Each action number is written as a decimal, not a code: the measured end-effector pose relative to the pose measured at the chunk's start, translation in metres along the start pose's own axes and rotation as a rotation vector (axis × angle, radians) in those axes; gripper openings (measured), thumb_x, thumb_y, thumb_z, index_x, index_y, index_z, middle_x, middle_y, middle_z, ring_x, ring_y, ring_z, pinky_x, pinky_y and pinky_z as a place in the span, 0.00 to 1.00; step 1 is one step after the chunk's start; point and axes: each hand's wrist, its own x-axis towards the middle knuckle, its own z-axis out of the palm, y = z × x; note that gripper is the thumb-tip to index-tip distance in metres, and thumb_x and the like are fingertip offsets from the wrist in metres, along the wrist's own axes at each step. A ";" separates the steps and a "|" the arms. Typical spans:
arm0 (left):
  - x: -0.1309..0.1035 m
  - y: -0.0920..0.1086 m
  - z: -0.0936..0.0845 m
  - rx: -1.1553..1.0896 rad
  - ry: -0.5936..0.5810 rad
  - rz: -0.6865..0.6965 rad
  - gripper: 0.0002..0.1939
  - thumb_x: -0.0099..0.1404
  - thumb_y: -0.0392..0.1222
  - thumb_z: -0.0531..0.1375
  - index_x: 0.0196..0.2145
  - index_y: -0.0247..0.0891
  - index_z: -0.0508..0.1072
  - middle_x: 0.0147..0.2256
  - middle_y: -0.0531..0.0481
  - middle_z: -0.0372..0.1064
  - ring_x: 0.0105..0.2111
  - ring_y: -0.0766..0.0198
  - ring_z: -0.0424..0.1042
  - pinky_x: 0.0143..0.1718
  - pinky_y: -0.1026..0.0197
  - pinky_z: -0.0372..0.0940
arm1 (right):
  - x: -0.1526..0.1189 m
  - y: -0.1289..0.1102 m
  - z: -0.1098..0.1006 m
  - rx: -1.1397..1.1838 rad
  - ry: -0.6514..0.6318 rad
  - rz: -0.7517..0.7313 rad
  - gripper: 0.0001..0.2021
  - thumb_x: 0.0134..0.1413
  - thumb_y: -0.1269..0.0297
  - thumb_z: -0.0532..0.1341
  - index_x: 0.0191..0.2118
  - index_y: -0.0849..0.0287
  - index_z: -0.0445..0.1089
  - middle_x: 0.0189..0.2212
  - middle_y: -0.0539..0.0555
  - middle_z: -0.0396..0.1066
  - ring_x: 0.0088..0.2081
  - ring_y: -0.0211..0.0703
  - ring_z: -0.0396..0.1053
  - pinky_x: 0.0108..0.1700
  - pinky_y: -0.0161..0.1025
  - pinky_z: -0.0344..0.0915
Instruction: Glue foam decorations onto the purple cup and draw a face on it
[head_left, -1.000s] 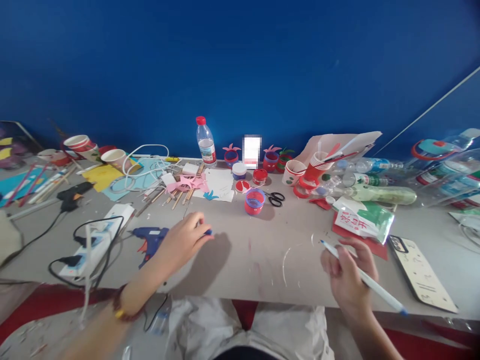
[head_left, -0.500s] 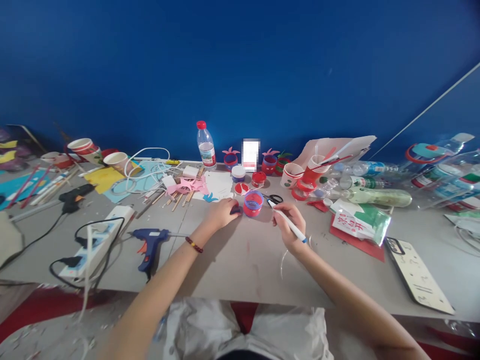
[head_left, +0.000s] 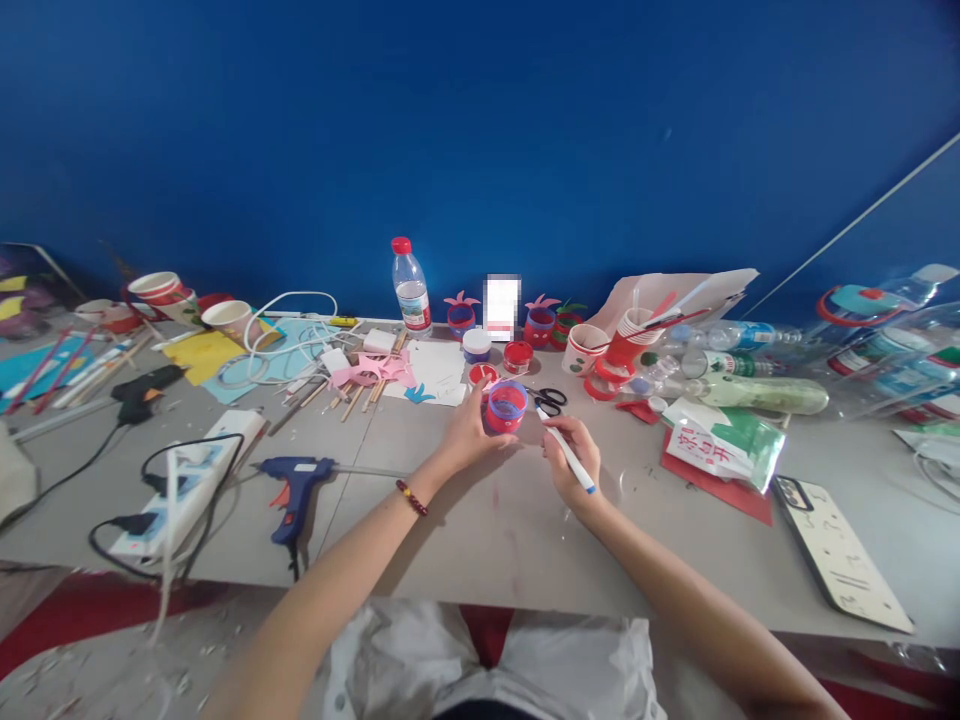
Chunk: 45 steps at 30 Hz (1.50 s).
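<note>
A small red-and-blue cup [head_left: 507,410] with a purple rim stands in the middle of the table, made of what looks like cut plastic. Around its left side curls my left hand [head_left: 469,432], thumb low and fingers behind. My right hand [head_left: 586,445] grips a white marker pen [head_left: 570,459] with a blue end, its tip angled up-left just right of the cup. Black-handled scissors [head_left: 551,397] lie right behind the marker's tip. Behind the cup are an open red paint jar [head_left: 518,357] and a white-lidded jar [head_left: 477,346].
A blue glue gun [head_left: 298,490] and a power strip [head_left: 191,485] lie to the left. Finished-looking cups with leaf tops [head_left: 539,322] line the wall. Paper cups [head_left: 585,350], plastic bottles [head_left: 765,392] and a phone [head_left: 844,555] are on the right.
My left hand has moved right from beside the cup and closed around it. My right hand, still gripping the marker, has shifted slightly left and down.
</note>
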 end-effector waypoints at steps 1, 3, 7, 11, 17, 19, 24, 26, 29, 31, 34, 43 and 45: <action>0.000 -0.001 0.002 -0.023 0.015 -0.009 0.48 0.45 0.45 0.73 0.61 0.40 0.57 0.57 0.38 0.65 0.56 0.46 0.67 0.57 0.45 0.62 | 0.000 -0.002 0.002 0.042 0.013 0.024 0.09 0.56 0.58 0.61 0.40 0.56 0.70 0.27 0.48 0.68 0.25 0.38 0.65 0.30 0.37 0.66; 0.000 -0.002 0.003 -0.097 0.044 -0.043 0.43 0.48 0.44 0.71 0.59 0.41 0.59 0.53 0.42 0.69 0.52 0.49 0.70 0.54 0.47 0.65 | 0.001 -0.008 0.005 0.140 0.051 0.071 0.10 0.58 0.56 0.60 0.41 0.56 0.68 0.25 0.48 0.67 0.24 0.37 0.65 0.27 0.37 0.66; 0.000 0.005 0.000 -0.395 0.073 -0.104 0.36 0.49 0.48 0.71 0.54 0.39 0.64 0.51 0.40 0.71 0.50 0.49 0.73 0.51 0.46 0.67 | 0.004 -0.021 0.007 0.221 0.134 0.041 0.10 0.59 0.55 0.59 0.40 0.55 0.64 0.24 0.47 0.67 0.23 0.37 0.66 0.25 0.36 0.66; -0.006 0.015 -0.002 -0.690 -0.026 -0.178 0.36 0.50 0.51 0.72 0.53 0.38 0.66 0.50 0.40 0.73 0.51 0.48 0.72 0.52 0.46 0.67 | 0.000 -0.026 0.004 0.202 0.090 -0.014 0.09 0.59 0.57 0.60 0.42 0.54 0.64 0.27 0.48 0.71 0.25 0.39 0.70 0.29 0.39 0.70; -0.016 0.026 0.001 -0.753 -0.082 -0.181 0.39 0.48 0.50 0.73 0.55 0.37 0.66 0.52 0.40 0.72 0.53 0.47 0.71 0.54 0.46 0.67 | -0.009 -0.030 0.000 0.118 0.041 -0.066 0.09 0.58 0.61 0.61 0.43 0.54 0.66 0.31 0.52 0.74 0.30 0.43 0.74 0.34 0.41 0.72; -0.020 0.028 0.004 -0.761 -0.119 -0.195 0.38 0.49 0.50 0.73 0.54 0.37 0.67 0.51 0.39 0.73 0.53 0.47 0.72 0.54 0.46 0.68 | -0.010 -0.029 -0.001 0.070 0.036 -0.083 0.08 0.58 0.60 0.61 0.43 0.54 0.67 0.32 0.53 0.75 0.33 0.45 0.75 0.35 0.42 0.72; -0.025 0.023 0.012 -0.781 -0.200 -0.184 0.38 0.51 0.46 0.73 0.56 0.38 0.66 0.51 0.39 0.73 0.52 0.49 0.73 0.54 0.46 0.68 | -0.010 -0.020 -0.002 0.030 0.063 -0.137 0.07 0.60 0.63 0.60 0.43 0.55 0.70 0.35 0.55 0.76 0.37 0.45 0.75 0.41 0.44 0.71; -0.025 0.020 0.013 -0.779 -0.213 -0.175 0.38 0.51 0.45 0.73 0.57 0.39 0.65 0.51 0.40 0.73 0.52 0.49 0.73 0.54 0.47 0.68 | -0.011 -0.018 -0.001 0.006 0.085 -0.138 0.06 0.59 0.63 0.61 0.42 0.56 0.70 0.35 0.56 0.76 0.37 0.46 0.76 0.41 0.44 0.72; -0.025 0.018 0.015 -0.779 -0.213 -0.197 0.37 0.51 0.44 0.73 0.56 0.40 0.66 0.51 0.41 0.73 0.51 0.50 0.73 0.52 0.48 0.68 | -0.011 -0.020 0.000 -0.068 0.145 -0.163 0.05 0.57 0.64 0.63 0.40 0.56 0.71 0.34 0.55 0.77 0.36 0.45 0.76 0.39 0.43 0.73; -0.025 0.018 0.015 -0.784 -0.193 -0.214 0.35 0.51 0.45 0.73 0.55 0.40 0.67 0.50 0.41 0.73 0.50 0.50 0.74 0.51 0.49 0.69 | -0.011 -0.022 0.000 -0.111 0.172 -0.196 0.05 0.57 0.64 0.63 0.39 0.55 0.71 0.34 0.54 0.77 0.35 0.45 0.77 0.38 0.42 0.74; -0.026 0.020 0.016 -0.780 -0.173 -0.221 0.34 0.51 0.45 0.73 0.54 0.40 0.67 0.49 0.42 0.74 0.49 0.51 0.74 0.50 0.50 0.69 | -0.011 -0.025 0.001 -0.143 0.174 -0.231 0.04 0.56 0.65 0.63 0.39 0.55 0.71 0.34 0.54 0.78 0.35 0.45 0.77 0.37 0.41 0.74; -0.026 0.020 0.016 -0.772 -0.169 -0.190 0.34 0.52 0.45 0.72 0.55 0.40 0.66 0.49 0.42 0.73 0.49 0.52 0.73 0.51 0.50 0.68 | -0.011 -0.026 0.003 -0.147 0.155 -0.254 0.05 0.56 0.68 0.63 0.39 0.55 0.70 0.35 0.54 0.78 0.34 0.45 0.78 0.36 0.41 0.74; -0.026 0.019 0.017 -0.777 -0.163 -0.187 0.34 0.52 0.45 0.72 0.55 0.40 0.66 0.48 0.43 0.73 0.49 0.52 0.73 0.51 0.50 0.68 | -0.011 -0.026 0.003 -0.142 0.151 -0.254 0.04 0.56 0.68 0.63 0.39 0.55 0.70 0.35 0.54 0.78 0.34 0.45 0.78 0.35 0.41 0.74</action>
